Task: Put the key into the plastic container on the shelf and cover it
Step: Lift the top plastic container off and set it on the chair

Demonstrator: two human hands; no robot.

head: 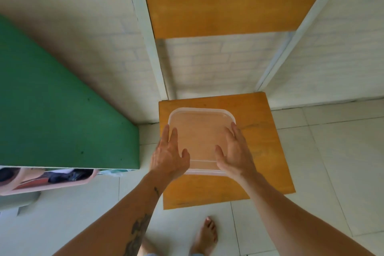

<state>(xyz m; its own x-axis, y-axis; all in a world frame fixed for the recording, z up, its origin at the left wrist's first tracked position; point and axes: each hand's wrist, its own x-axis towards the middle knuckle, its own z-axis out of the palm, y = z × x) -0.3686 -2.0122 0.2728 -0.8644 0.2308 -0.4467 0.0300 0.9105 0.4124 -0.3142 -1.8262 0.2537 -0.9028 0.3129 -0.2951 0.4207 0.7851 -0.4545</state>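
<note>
Our left hand (169,157) and right hand (235,155) lie flat on the plastic container (200,131) on the lower shelf (270,151), fingers spread along its opposite sides, gripping nothing. We cannot see the key; the lid appears on.

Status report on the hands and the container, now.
Left hand and right hand flat on the lid, open. Plastic container on the orange shelf, lid on. Key not visible. Nothing obstructing.

Plastic container (200,137) clear, frosted; shelf (268,151) orange-yellow wood; wall (207,64) white brick pattern; panel (52,110) green; floor (332,151) pale tiles.
</note>
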